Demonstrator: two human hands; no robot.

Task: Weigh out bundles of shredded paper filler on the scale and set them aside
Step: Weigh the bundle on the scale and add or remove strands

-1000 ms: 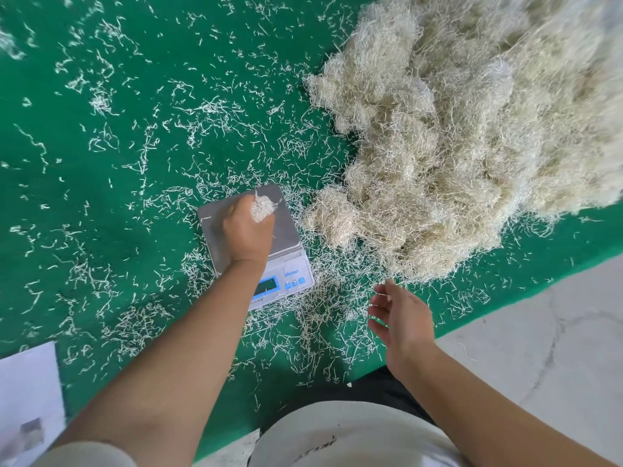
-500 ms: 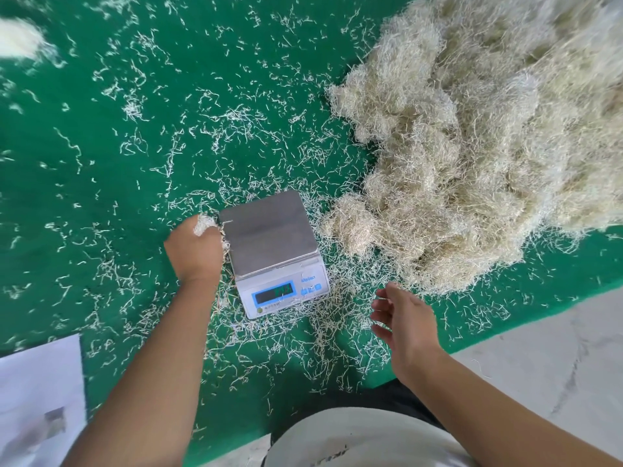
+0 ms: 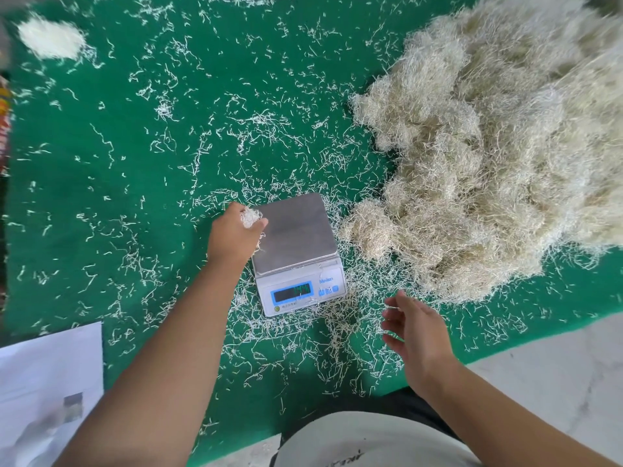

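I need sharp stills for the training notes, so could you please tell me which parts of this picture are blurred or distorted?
Head view: the scale and left hand are fairly sharp, though the display digits are smeared and unreadable; the small heap of filler top left and the big pile's far edge are blurred; the wide lens bends the mat's edge.

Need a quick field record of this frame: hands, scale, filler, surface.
left hand: grips a small white shredded-paper bundle at the platform's left edge
right hand: open, holds nothing, near the scale
scale: white digital scale, steel platform bare, display lit, digits unreadable
filler: large cream shredded-paper heap right of scale
surface: green mat, loose strands scattered
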